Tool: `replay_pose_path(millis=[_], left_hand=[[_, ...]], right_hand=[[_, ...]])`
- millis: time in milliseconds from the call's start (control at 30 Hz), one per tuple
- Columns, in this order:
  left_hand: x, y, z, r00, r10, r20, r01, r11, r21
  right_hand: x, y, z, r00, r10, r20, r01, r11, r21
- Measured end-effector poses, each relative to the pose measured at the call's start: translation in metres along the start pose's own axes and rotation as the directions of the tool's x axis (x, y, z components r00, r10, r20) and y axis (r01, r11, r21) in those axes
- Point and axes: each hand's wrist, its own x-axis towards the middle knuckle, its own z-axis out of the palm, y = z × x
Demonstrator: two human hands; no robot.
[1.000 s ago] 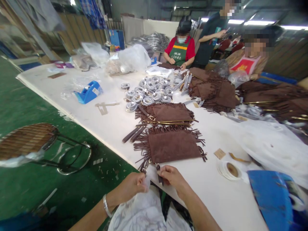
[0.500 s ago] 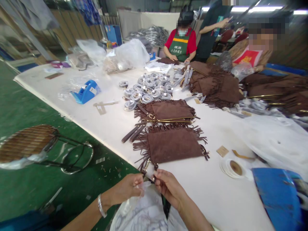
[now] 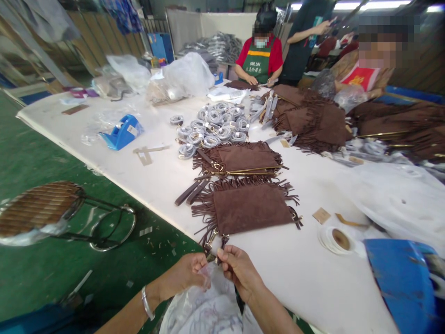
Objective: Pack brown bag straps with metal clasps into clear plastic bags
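Note:
A dark brown fringed suede bag [image 3: 252, 208] lies flat at the table's near edge. From its near left corner hang a gold-coloured clasp [image 3: 210, 237] and a short dark strap end [image 3: 224, 242]. My right hand [image 3: 241, 271] pinches that strap end between thumb and fingers. Just left of it, my left hand [image 3: 189, 273] is closed, with a bit of clear plastic film [image 3: 206, 274] at its fingertips. A silver bracelet [image 3: 147, 304] circles my left wrist. Beyond the bag lie more fringed bags [image 3: 248, 159] with gold zips and wrist straps.
Several coiled straps in grey wrapping [image 3: 215, 123] are heaped mid-table. A blue tape dispenser [image 3: 121, 132] sits left. On the right are a white tape roll [image 3: 336, 241] and a blue object [image 3: 399, 278]. A stool [image 3: 41, 206] stands left; a co-worker [image 3: 260, 60] works across the table.
My right hand has shifted slightly left, drawing the strap end closer to my left hand. The left hand has barely moved, and the bag lies as before.

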Motion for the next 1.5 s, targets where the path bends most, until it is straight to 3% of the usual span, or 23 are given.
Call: replay_pose_path(millis=[433,733,867,1033,1300,1500], left_hand=[[-0.002,0.006,0.014,0.998,-0.054,-0.035,0.051,0.994,-0.095],[0.001,0.002,0.020,0.996,-0.042,-0.082,0.018,0.961,-0.275],[0.003,0.002,0.023,0.991,-0.035,-0.132,-0.003,0.961,-0.275],[0.008,0.000,0.029,0.996,0.000,-0.094,-0.023,0.971,-0.238],[0.003,-0.008,0.044,0.967,-0.028,-0.252,-0.032,0.972,-0.231],[0.005,-0.010,0.053,0.963,0.004,-0.270,-0.084,0.954,-0.287]], right_hand=[[0.007,0.012,0.005,0.989,-0.108,-0.097,0.100,0.991,-0.083],[0.005,0.011,0.002,0.988,-0.121,-0.101,0.109,0.987,-0.115],[0.006,0.009,-0.003,0.985,-0.124,-0.122,0.101,0.979,-0.178],[0.009,0.011,-0.007,0.983,-0.145,-0.114,0.119,0.971,-0.208],[0.012,0.018,-0.006,0.962,-0.252,-0.102,0.239,0.963,-0.124],[0.011,0.018,-0.009,0.970,-0.231,-0.077,0.219,0.966,-0.135]])
